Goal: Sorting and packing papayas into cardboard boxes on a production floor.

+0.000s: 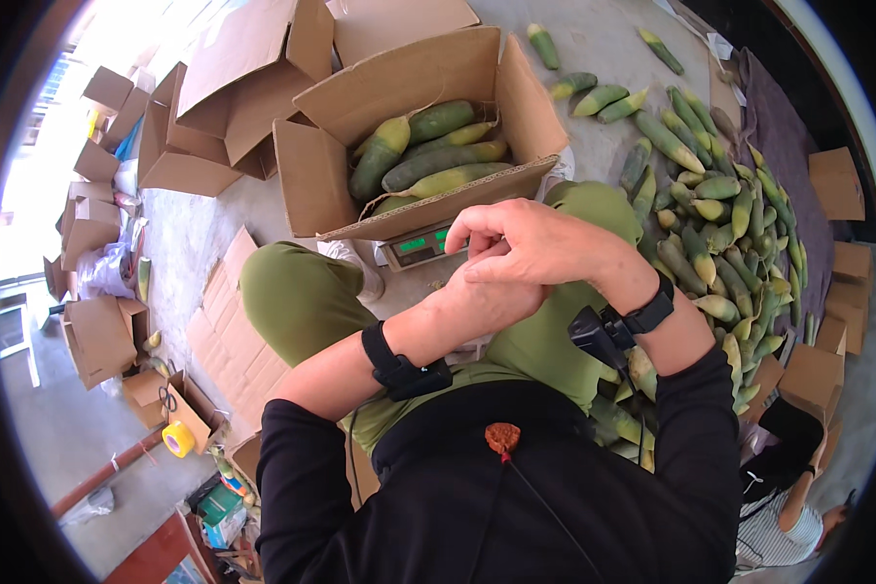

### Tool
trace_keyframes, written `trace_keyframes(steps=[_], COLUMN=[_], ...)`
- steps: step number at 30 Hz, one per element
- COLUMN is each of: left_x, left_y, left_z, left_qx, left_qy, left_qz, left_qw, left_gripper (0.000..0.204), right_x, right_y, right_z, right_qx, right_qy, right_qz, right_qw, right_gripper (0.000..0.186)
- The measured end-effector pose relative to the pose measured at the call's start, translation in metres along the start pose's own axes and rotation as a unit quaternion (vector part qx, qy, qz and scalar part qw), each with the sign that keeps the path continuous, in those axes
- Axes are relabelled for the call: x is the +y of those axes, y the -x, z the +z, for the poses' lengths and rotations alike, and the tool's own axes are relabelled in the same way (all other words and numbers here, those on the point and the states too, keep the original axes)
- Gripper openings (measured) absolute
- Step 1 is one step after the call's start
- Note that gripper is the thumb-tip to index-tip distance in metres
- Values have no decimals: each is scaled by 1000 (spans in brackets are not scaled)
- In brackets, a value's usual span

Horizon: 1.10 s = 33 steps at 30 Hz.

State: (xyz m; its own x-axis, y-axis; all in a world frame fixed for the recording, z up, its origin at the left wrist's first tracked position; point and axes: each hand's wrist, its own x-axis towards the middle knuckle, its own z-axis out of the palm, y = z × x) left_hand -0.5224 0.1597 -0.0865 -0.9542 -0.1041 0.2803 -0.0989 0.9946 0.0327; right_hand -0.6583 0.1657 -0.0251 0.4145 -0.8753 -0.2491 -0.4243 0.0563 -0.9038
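Observation:
My right hand (530, 234) lies across my left hand (492, 297), its fingers curled and its thumb against the back of the left. Whether anything small sits between the right fingers is hidden. The left hand's fingers are covered by the right hand. Just beyond both hands, an open cardboard box (409, 219) rests on a digital scale (420, 247) with a lit green display. Several green radishes (445, 165) lie inside the box. Neither hand touches the box.
A large heap of green radishes (696, 253) spreads at my right, partly on a dark cloth (798, 175). Cardboard boxes (253, 78) stand at the back left, with flat cardboard (226, 326) by my left knee. Yellow tape (177, 438) sits lower left. Another person (784, 521) is lower right.

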Motion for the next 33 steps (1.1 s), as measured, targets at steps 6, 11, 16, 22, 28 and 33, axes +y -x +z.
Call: trace_keyframes(steps=[6, 11, 16, 22, 28, 33], left_x=[-2, -1, -3, -4, -6, 3], left_y=[3, 9, 7, -2, 25, 36], left_z=[4, 17, 9, 6, 17, 23], left_qx=[-36, -37, -88, -153, -144, -159], left_qy=[9, -3, 8, 41, 112, 160], left_qz=[24, 34, 22, 18, -29, -86], left_qw=[999, 999, 996, 987, 983, 970], left_gripper=[31, 33, 34, 33, 32, 31], right_x=[4, 9, 17, 24, 30, 42], right_y=[1, 0, -2, 3, -4, -6], right_z=[2, 7, 8, 11, 36, 55], right_qx=[4, -1, -6, 43, 76, 85], right_qy=[-31, -35, -45, -39, -32, -4], right_qz=[-9, 12, -5, -24, 3, -37], right_qw=[999, 999, 999, 998, 997, 996], right_gripper=[33, 33, 33, 32, 34, 34])
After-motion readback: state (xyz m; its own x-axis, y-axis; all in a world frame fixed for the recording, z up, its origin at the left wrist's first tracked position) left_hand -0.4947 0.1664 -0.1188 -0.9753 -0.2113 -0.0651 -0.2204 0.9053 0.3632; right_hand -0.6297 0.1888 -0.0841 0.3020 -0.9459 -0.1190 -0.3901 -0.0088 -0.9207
